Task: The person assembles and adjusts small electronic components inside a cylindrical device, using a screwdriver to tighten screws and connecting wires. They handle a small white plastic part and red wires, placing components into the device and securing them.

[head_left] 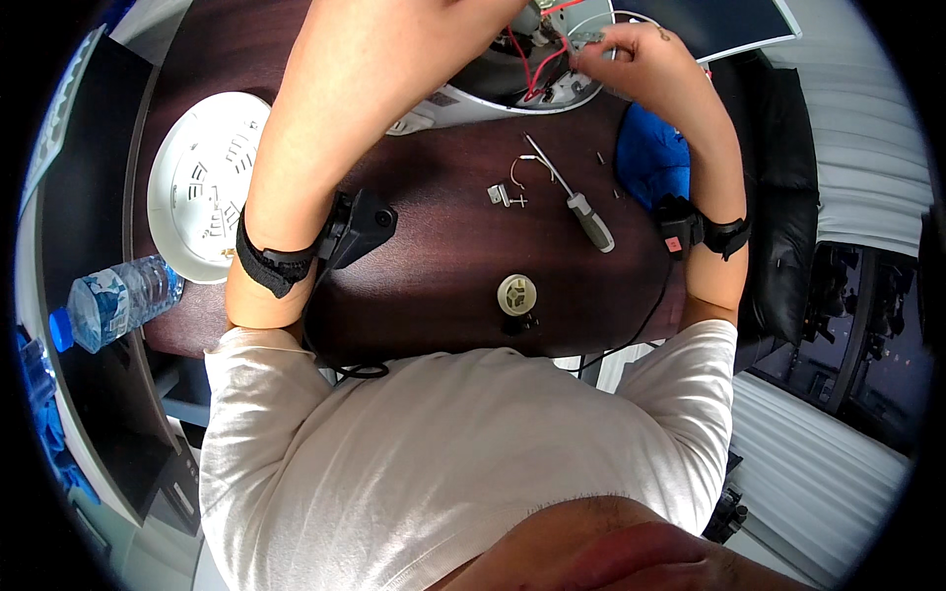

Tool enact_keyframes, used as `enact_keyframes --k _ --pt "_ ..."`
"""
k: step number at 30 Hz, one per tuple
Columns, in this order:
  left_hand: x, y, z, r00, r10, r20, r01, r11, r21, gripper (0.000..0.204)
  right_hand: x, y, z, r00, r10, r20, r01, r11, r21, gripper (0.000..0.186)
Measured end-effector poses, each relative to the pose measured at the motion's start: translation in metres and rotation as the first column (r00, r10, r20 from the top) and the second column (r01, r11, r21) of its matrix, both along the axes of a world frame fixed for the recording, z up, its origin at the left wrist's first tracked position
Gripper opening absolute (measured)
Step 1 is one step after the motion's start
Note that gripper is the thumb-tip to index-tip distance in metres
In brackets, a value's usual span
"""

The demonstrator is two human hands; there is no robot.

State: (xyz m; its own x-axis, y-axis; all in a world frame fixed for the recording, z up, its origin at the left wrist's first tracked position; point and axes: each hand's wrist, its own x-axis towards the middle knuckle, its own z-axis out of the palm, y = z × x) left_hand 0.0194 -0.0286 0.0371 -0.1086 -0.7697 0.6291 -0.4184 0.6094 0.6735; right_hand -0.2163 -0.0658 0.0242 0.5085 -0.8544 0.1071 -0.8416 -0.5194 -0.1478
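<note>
An opened white appliance housing (pixel 503 114) lies at the far edge of the table, with red wires (pixel 528 77) and metal parts inside. Above it, my left hand (pixel 471 18) reaches in from the left; its fingers run past the top of the picture, so its grip is hidden. My right hand (pixel 636 51) is at the housing's right side, thumb and fingers pinched on a small grey metal piece (pixel 588 40). Closer to me lie a screwdriver (pixel 591 223) with a grey handle, a small metal bracket (pixel 501 194) and a loose thin wire (pixel 514 173).
A white round cover (pixel 163 212) with slots sits at the left, beside a water bottle (pixel 123 300) lying on its side. A small round cream part (pixel 516 295) is near the table's front edge. Blue cloth (pixel 645 163) lies under my right forearm. Black cables hang from both wrist straps.
</note>
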Motion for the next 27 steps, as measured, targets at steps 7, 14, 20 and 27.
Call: enact_keyframes --k 7,14,20,27 --pt "0.001 0.011 0.017 0.999 -0.037 -0.025 0.038 0.998 0.053 0.011 0.003 -0.003 -0.004 0.999 0.049 -0.003 -0.049 0.989 -0.142 0.031" --pt "0.001 -0.004 -0.005 0.998 -0.055 -0.039 0.052 0.996 -0.070 0.011 0.006 -0.004 -0.007 0.998 0.055 -0.044 -0.060 0.987 -0.146 0.026" --pt "0.002 -0.007 -0.010 0.997 -0.059 -0.045 0.050 0.984 -0.171 0.011 0.004 -0.013 -0.005 0.996 0.088 -0.001 -0.088 0.996 -0.017 0.023" --pt "0.001 -0.008 -0.013 0.998 -0.047 -0.043 0.040 0.986 -0.160 0.011 0.005 -0.015 0.001 0.992 0.122 -0.009 -0.122 0.992 0.043 0.019"
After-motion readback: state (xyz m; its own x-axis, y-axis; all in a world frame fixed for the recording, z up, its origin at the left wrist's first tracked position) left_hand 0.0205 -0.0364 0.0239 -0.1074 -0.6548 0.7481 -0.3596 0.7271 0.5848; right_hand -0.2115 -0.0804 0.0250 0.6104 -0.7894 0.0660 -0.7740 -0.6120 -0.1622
